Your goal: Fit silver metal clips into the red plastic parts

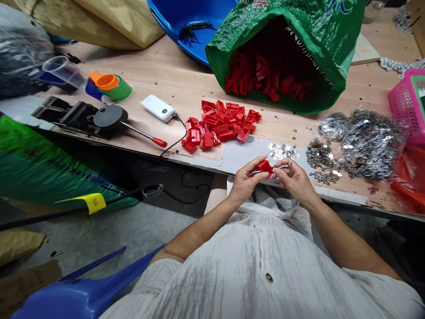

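Close to the table's front edge, my left hand [246, 180] grips a small red plastic housing [264, 166] between thumb and fingers, its hollow side partly showing. My right hand [295, 179] is at the housing's right end, thumb and fingertips pinched together. Whatever sits in that pinch is too small to make out. Just beyond my hands lies a scatter of small shiny metal pieces [283, 151] on a grey sheet [237, 155]. To the left is a loose pile of similar red housings [219, 124].
A green woven bag [332, 95] holding more red housings lies open behind the pile. At right are metal parts in clear plastic bags [373, 141] and a pink basket [403, 104]. A hand press [109, 116], white power bank [158, 107] and blue basin [166, 26] stand leftward.
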Available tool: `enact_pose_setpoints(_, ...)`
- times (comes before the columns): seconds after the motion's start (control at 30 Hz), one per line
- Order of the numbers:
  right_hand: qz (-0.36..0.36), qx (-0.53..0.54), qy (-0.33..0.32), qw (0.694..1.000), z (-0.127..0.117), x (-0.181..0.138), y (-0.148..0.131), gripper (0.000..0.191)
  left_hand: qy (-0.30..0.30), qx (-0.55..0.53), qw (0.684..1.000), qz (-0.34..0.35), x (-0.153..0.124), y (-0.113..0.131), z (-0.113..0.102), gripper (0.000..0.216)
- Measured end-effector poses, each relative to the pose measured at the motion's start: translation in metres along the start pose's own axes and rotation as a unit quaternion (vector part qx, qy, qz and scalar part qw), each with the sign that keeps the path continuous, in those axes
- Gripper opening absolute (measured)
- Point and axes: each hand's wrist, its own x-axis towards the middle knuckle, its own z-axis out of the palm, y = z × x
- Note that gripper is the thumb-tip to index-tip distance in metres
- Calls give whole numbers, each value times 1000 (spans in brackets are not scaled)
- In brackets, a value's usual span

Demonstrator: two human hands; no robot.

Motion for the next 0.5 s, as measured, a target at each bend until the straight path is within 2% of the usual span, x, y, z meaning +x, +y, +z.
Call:
enact_pose_setpoints(0.13,-6,-3,-14,1000,-9,-3,2,37,-7,-69,998,-11,3,-4,-1,53)
enact_pose_setpoints(0.23,-24,-48,-25,998,-15,-5,7,42,-17,-56,998,11,5,-3,-5,46)
enact_pose_setpoints(0.3,-54,-121,-30,991,-17,-7,10,41,-26,-10,999,35,8,-2,-11,43)
enact_pose_setpoints(0.4,-109,-260,-14,959,-18,-7,13,37,-45,91,993,65,14,0,-21,39)
enact_pose_setpoints(0.5,-140,-335,-7,932,-17,-4,14,34,-74,223,969,79,22,2,-30,36)
